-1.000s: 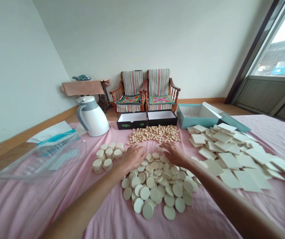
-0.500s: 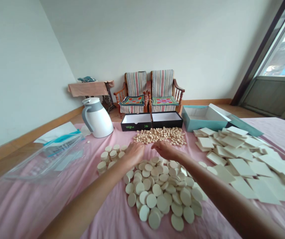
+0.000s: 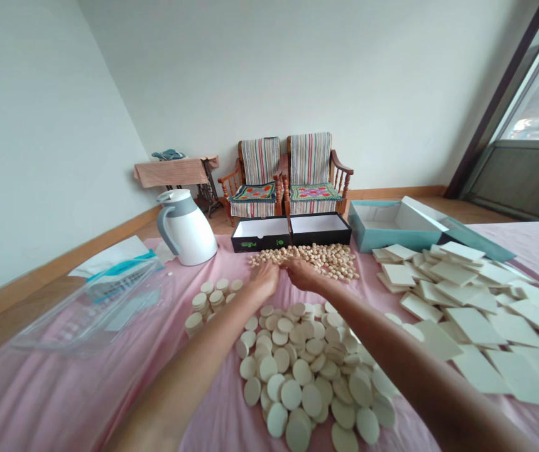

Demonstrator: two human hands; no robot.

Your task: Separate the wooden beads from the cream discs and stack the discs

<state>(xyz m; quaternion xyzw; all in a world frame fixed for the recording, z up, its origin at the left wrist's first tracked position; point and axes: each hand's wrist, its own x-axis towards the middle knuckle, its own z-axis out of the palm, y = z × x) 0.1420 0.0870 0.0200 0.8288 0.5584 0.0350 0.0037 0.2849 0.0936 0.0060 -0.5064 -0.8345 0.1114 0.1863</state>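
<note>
My left hand and my right hand meet at the near edge of a pile of small round wooden pieces. Both have curled fingers, and the fingertips almost touch. Whatever lies between them is hidden or too small to make out. Below my wrists spreads a heap of pale round discs. More discs stand in short stacks to the left of my left forearm.
Two black open boxes stand behind the wooden pieces. A teal box and a pile of pale square tiles lie on the right. At left are a white jug and a clear plastic tray, all on pink cloth.
My right hand has moved slightly left and my left hand slightly right, closing the gap between them at the wooden pieces. The view has shifted a little.
</note>
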